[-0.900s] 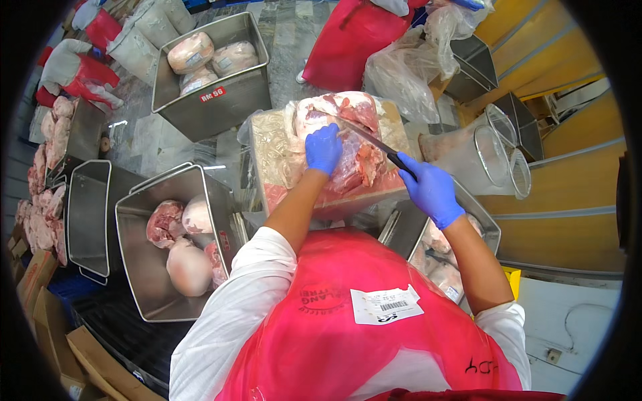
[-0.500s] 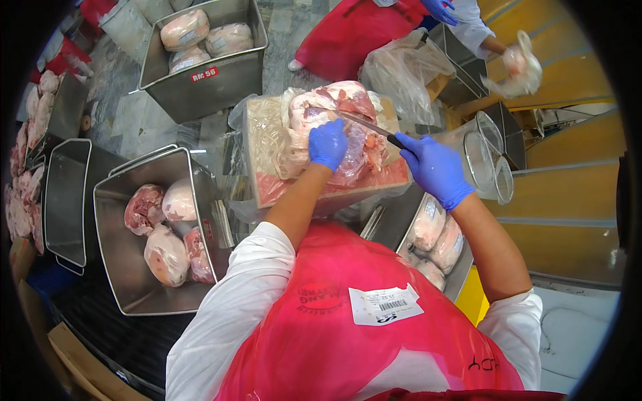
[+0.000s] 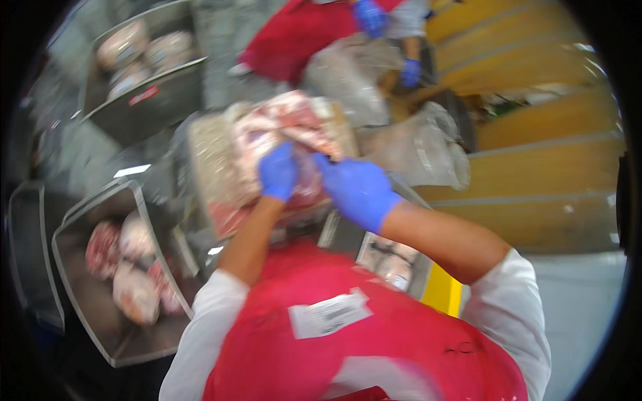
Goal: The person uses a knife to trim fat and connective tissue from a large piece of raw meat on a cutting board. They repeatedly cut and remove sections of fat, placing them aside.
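A large piece of raw pink and white meat lies on a plastic-lined box in front of me. My left hand, in a blue glove, is closed on the meat's near side. Close beside it on the right, my blue-gloved right hand grips a knife by its dark handle. Only a dark bit of the handle shows past the fingers. Motion smears the picture, and I cannot make out the blade against the meat.
Metal bins hold meat pieces: one at lower left, one at upper left, one under my right forearm. Clear plastic bags lie beyond the box. Across from me stands a co-worker in a red apron, with gloved hands.
My right hand has moved left, close to my left hand, and the blade no longer shows clearly. The co-worker's raised hand has come down, without the pale thing beside it. The whole view has shifted.
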Demonstrator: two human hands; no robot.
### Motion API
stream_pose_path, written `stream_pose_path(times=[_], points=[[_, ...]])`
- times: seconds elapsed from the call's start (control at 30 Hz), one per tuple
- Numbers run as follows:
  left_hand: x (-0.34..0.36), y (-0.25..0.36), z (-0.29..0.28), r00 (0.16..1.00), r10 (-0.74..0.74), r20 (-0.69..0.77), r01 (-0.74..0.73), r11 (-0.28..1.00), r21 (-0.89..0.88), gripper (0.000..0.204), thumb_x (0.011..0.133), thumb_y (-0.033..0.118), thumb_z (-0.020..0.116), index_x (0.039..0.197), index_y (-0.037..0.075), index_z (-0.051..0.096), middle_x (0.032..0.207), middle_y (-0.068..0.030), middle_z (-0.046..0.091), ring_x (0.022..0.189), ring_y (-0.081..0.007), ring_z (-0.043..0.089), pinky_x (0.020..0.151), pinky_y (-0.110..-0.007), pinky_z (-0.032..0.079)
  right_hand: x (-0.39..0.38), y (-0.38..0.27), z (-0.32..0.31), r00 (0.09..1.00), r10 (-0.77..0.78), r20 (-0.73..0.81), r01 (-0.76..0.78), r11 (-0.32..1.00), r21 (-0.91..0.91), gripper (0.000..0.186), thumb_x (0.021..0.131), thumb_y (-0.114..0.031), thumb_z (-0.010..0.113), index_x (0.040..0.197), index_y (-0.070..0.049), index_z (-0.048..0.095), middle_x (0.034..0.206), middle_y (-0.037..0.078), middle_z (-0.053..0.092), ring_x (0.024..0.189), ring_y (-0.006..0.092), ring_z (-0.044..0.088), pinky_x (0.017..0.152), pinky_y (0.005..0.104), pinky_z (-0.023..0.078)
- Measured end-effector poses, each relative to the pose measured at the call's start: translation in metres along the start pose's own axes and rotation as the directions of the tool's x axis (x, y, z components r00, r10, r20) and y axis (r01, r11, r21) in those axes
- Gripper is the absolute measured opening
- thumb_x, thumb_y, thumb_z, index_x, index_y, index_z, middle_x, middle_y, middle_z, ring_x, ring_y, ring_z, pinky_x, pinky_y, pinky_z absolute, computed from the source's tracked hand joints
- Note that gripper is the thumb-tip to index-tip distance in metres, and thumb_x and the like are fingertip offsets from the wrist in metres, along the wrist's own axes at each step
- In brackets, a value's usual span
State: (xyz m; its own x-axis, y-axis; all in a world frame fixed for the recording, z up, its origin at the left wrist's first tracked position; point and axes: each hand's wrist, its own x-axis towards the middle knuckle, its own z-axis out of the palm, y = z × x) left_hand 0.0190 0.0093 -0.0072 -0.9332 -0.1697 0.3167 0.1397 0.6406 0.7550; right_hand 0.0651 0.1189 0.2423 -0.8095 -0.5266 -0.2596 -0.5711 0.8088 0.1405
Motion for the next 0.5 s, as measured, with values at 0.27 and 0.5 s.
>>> stream_pose_path(times=[0.27,0.5], points=[[-0.012,-0.006,-0.009,0.999,0.001,0.039,-0.006,0.993,0.121,0.016,0.09,0.018,0.063,0.101,0.008,0.063,0.083,-0.0169,0.067,0.076,-0.0387,0.067,0.07,-0.051,0.051,0.176,0.05,-0.109,0.86,-0.116,0.497,0.213,0.966,-0.144,0.038,0.086,-0.03,0.074,0.119,-0.011,0.075,0.114,0.015,0.075,0.093,0.0307,0.074,0.079,0.0456,0.058],[-0.024,0.006,0.01,0.999,-0.003,0.037,0.001,0.999,0.043,0.016,0.09,0.018,0.064,0.102,0.007,0.064,0.086,-0.0173,0.069,0.078,-0.039,0.068,0.07,-0.052,0.053,0.266,0.076,-0.124,0.701,0.077,0.709,0.093,0.976,-0.198,0.04,0.082,-0.041,0.083,0.106,-0.009,0.077,0.098,0.008,0.075,0.084,0.0221,0.071,0.077,0.0386,0.056]])
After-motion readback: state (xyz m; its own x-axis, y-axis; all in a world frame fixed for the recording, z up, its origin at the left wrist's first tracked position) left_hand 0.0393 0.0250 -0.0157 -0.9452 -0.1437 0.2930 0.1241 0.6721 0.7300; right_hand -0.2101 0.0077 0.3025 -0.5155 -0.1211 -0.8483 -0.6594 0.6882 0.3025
